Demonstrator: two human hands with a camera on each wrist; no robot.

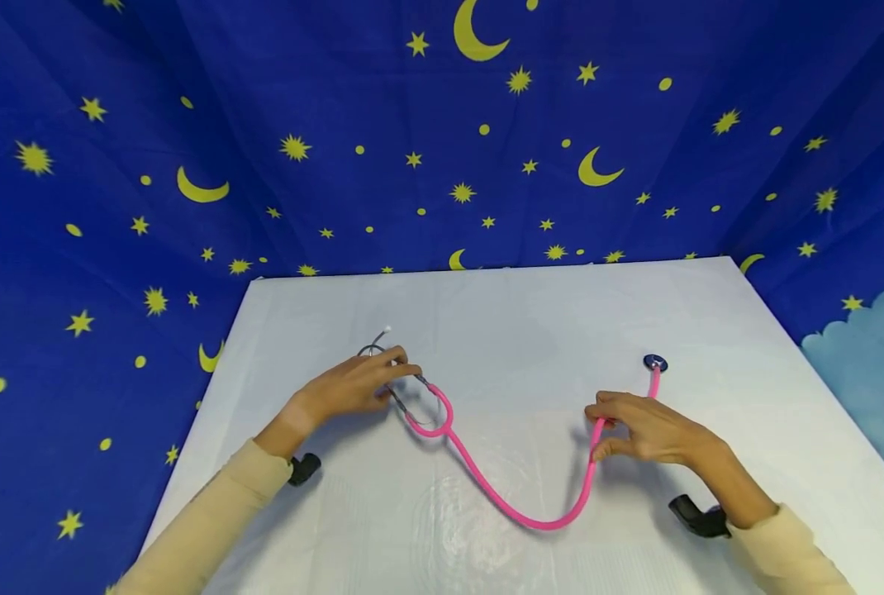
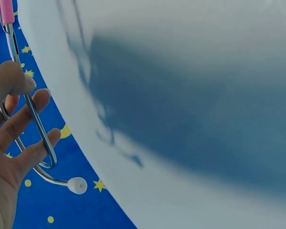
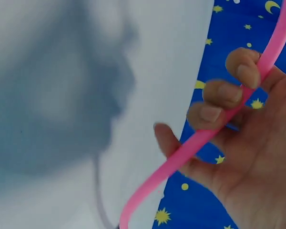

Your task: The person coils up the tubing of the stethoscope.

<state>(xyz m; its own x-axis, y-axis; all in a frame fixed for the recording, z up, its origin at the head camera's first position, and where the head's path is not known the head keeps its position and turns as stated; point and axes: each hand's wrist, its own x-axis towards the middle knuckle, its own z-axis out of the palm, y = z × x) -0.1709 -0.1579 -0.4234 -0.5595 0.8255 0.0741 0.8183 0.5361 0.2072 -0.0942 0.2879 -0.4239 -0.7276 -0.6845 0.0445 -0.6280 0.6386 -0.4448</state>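
Note:
A pink stethoscope (image 1: 494, 492) hangs between both hands above the white table, its tubing sagging in a U. My left hand (image 1: 353, 384) holds the metal ear tubes (image 2: 38, 121), thumb pressed against one of them in the left wrist view. One white eartip (image 2: 77, 185) pokes out below those fingers; the other eartip is not visible there. With curled fingers, my right hand (image 1: 646, 430) grips the pink tubing (image 3: 195, 143) near the chest-piece end. Beyond that hand, the dark round chest piece (image 1: 655, 363) sticks out at the far right.
The white table (image 1: 516, 330) lies beneath, with shadows of the hands and tubing on it. A blue cloth (image 1: 382, 198) with yellow moons and stars stands behind and at the sides. Black pieces (image 1: 698, 516) show beside both wrists.

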